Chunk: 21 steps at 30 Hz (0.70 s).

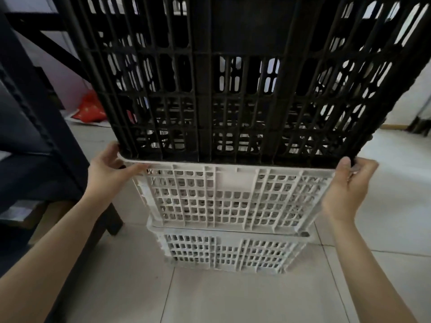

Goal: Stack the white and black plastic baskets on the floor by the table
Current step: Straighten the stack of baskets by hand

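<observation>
Seating black basket [233, 78] into top white basket [233, 197], third in stack. Left hand [109, 173] & right hand [347, 185] each closed on a near rim corner. Next: press level, then release.

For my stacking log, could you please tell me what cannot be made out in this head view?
- Black basket: its top is cut off by the upper frame edge.
- Red item on the floor: partly hidden behind the black basket, blurred.
- Left hand and right hand: fingertips hidden behind the upper white basket rim.
</observation>
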Tool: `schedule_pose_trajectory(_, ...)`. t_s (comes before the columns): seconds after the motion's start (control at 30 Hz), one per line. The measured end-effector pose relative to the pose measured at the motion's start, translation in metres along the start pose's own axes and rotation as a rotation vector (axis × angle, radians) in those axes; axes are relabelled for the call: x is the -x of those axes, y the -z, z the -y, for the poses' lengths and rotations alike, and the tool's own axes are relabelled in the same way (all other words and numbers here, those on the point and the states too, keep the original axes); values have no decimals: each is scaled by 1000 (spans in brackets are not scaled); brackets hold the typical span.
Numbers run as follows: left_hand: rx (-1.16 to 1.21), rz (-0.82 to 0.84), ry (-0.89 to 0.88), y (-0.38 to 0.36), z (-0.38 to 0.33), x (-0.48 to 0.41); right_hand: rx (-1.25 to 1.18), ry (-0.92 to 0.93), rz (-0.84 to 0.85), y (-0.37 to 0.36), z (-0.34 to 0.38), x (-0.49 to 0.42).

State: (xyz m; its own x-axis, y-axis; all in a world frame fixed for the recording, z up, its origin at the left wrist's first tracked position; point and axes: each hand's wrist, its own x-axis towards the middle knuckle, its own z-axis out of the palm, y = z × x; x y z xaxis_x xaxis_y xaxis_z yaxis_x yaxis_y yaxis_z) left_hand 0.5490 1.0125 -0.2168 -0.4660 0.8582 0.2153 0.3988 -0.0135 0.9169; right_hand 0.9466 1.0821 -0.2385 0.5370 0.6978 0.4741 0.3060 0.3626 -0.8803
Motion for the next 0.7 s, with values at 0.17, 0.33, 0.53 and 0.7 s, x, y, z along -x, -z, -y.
schedule_pose_trajectory(0.17,31,-16,-8,-2,-9,3,-14,-5,-12,1,-3,0)
schedule_pose_trajectory(0.33,60,-22,11,-3,-7,2,-17,1,-26,0,-5,-3)
schedule_pose_trajectory(0.53,98,-12,6,-4,2,-2,-31,33,-29,-2,-14,-6)
schedule_pose_trajectory(0.7,87,-40,-65,-18,9,12,-50,67,98,12,-17,-5)
